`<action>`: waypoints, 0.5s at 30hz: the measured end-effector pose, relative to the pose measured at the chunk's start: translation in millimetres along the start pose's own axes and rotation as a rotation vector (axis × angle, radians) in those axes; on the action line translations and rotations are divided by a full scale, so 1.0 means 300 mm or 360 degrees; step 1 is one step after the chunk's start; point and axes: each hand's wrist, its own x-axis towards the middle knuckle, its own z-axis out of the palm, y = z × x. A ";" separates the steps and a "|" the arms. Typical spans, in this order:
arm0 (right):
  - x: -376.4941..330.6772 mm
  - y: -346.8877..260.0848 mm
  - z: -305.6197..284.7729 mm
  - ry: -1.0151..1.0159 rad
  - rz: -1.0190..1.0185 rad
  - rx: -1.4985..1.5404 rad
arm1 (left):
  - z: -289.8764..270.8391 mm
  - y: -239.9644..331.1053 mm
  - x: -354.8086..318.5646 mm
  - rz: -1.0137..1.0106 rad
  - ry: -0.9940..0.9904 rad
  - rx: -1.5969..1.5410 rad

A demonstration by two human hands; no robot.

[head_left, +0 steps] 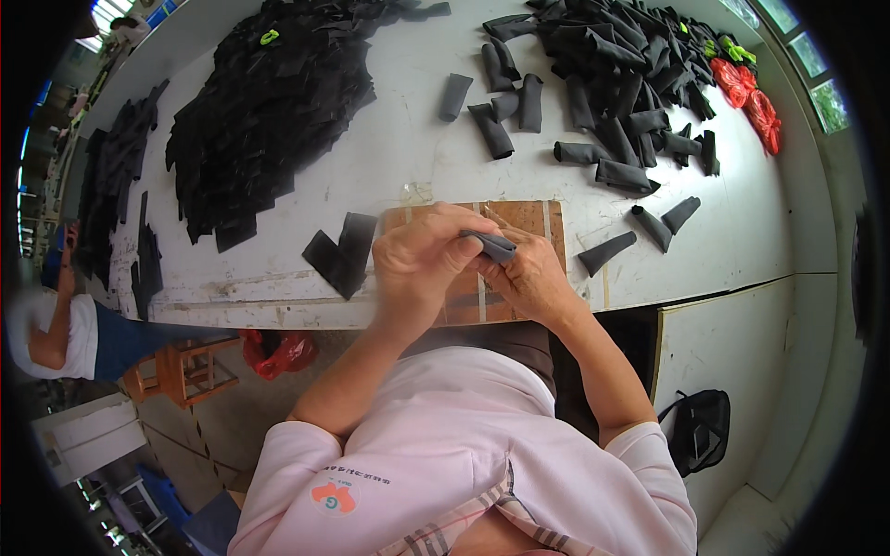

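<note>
At a white worktable (649, 269), a person's left hand (422, 264) and right hand (530, 278) close together around a small rolled piece of dark grey fabric (491, 245), fingers curled tight on it above a brown board (519, 218). Two flat black pieces (341, 255) lie just beside the left hand at nine o'clock. Finished grey rolls (607, 252) sit at three o'clock, with a larger heap (603, 65) at one o'clock and a pile of black cut pieces (269, 102) at eleven.

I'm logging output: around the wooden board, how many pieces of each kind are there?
Held rolled piece, in left hand and right hand: 1
Loose rolled pieces right of the board: 3
Left stack of flat black pieces: 1
Total: 5
</note>
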 end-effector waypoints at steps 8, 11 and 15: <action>-0.002 0.025 0.065 -0.0085 0.0034 -0.0027 | -0.078 -0.037 -0.014 -0.0196 0.0178 -0.0419; 0.003 -0.005 0.024 -0.0076 -0.0003 -0.0077 | -0.079 -0.027 -0.012 -0.0215 0.0216 -0.0374; -0.034 0.031 0.077 0.0037 0.0022 0.0166 | -0.074 -0.024 -0.032 -0.0159 0.0161 -0.0277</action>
